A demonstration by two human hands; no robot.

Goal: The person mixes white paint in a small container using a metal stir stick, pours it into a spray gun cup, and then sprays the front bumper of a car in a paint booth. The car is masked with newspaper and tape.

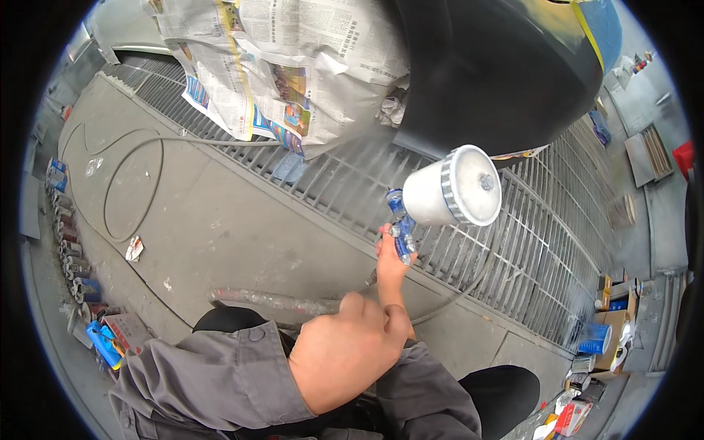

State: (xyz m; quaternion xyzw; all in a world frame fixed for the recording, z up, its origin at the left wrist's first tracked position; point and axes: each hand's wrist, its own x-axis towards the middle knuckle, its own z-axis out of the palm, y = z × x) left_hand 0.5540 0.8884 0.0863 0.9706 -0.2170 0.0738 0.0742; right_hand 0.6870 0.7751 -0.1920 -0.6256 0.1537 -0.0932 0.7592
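My right hand (392,258) is closed round the handle of a spray gun (401,227) with blue metal parts. A white paint cup (458,187) with a ridged rim sits on the gun, tilted with its lid toward me. My left hand (352,352) is curled into a fist in front of my right forearm; whatever its fingers may hold is hidden. A thick, paint-crusted hose (275,299) runs behind that fist. Beyond the gun stands a dark, smooth car body panel (491,81). Newspaper sheets (315,66) cover the bodywork left of it.
Floor grating (513,235) runs under the panel beside a concrete floor (198,220). A thin grey hose (161,169) loops over the concrete. Several cans (77,264) line the left wall. At right are a blue can (594,339) and a cardboard box (614,345).
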